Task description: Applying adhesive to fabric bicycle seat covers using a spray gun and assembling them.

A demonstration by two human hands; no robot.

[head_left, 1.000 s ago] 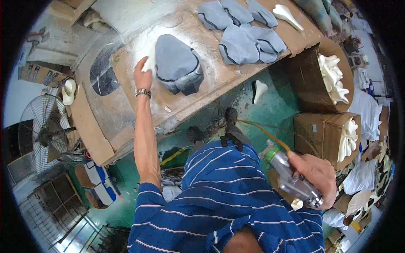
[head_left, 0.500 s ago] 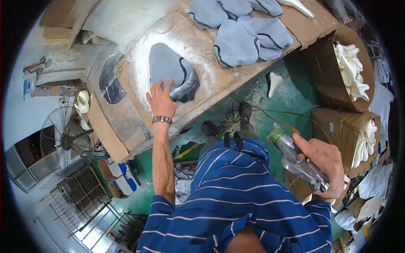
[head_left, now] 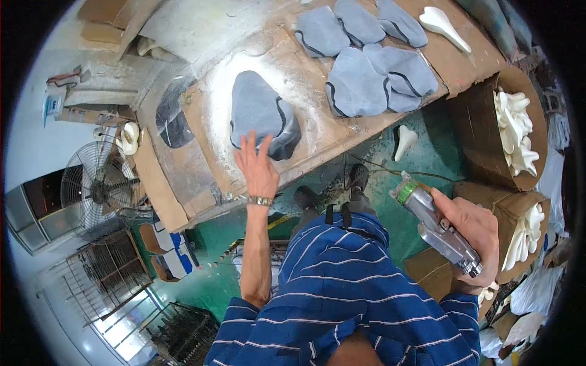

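A grey fabric saddle cover (head_left: 259, 104) with black edging lies on the cardboard-topped bench, in a patch of white overspray. At its near edge is my left hand (head_left: 257, 168), palm down, fingers spread and fingertips at the fabric; whether they press on it I cannot tell. My right hand (head_left: 473, 229) is wrapped round a metal spray gun (head_left: 436, 219) with a green ring near its nozzle. The gun is held off to the right of my body, away from the bench, its nozzle end pointing up and left.
Several more grey covers (head_left: 357, 82) lie at the bench's far right, beside a white saddle-shaped piece (head_left: 442, 27). Cardboard boxes (head_left: 473, 131) of white saddle pieces stand at right. A hose crosses the green floor (head_left: 390, 204). A caged fan (head_left: 97, 189) stands left.
The whole view has shifted, so the bench appears lower and further right. My left fingers are spread wider at the cover's near edge. The spray gun stays in my right hand.
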